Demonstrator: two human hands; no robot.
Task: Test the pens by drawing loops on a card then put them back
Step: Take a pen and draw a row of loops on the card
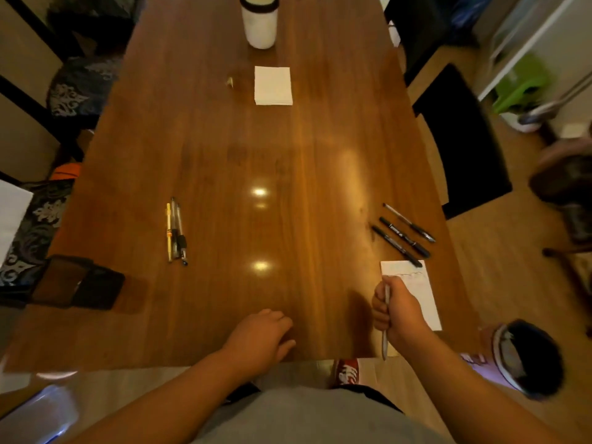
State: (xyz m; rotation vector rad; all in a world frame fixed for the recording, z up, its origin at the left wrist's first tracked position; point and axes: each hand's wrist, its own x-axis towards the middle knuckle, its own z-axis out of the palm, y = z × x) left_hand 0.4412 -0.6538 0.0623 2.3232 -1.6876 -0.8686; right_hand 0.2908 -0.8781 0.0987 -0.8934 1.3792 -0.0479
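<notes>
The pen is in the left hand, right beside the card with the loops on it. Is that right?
Not quite. The pen is held in the right hand, not the left; the head view shows it. The left hand rests on the table and holds nothing. The rest is right: the pen is beside the card with the loops on it.

Three black pens (404,233) are lying just beyond the loop-marked white card (419,291), a grey pen (385,328) being held beside it.
</notes>
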